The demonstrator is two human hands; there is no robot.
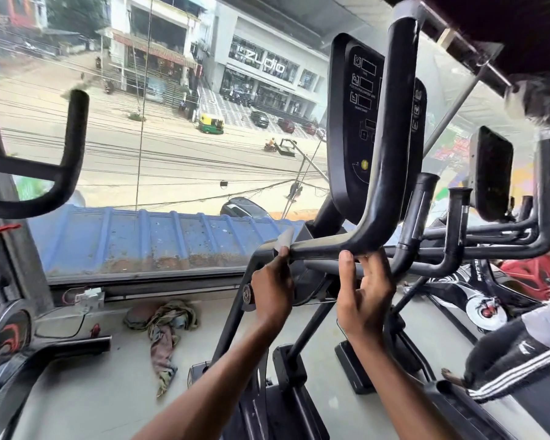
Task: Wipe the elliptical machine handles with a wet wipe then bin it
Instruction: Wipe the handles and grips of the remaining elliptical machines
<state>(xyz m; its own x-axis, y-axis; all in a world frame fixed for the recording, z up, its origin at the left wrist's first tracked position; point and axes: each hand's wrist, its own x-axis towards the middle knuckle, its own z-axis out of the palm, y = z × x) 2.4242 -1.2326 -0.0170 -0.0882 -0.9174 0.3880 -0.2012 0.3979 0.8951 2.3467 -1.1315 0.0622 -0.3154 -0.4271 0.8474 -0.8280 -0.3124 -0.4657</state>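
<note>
The elliptical's black curved handle [391,128] rises in front of its console [356,122] and bends into a horizontal bar [318,246] at centre. My left hand [272,285] pinches a grey wet wipe [283,241] against the left end of that bar. My right hand [364,289] reaches up from below, its fingertips curled on the underside of the handle's bend. A second upright handle [418,211] stands just right of the first.
A large window looks onto a street and a blue roof [156,239]. A crumpled rag [164,325] lies on the floor. Another machine's handle [67,160] is at left, more machines [496,217] at right, and a person's striped sleeve [515,366] at lower right.
</note>
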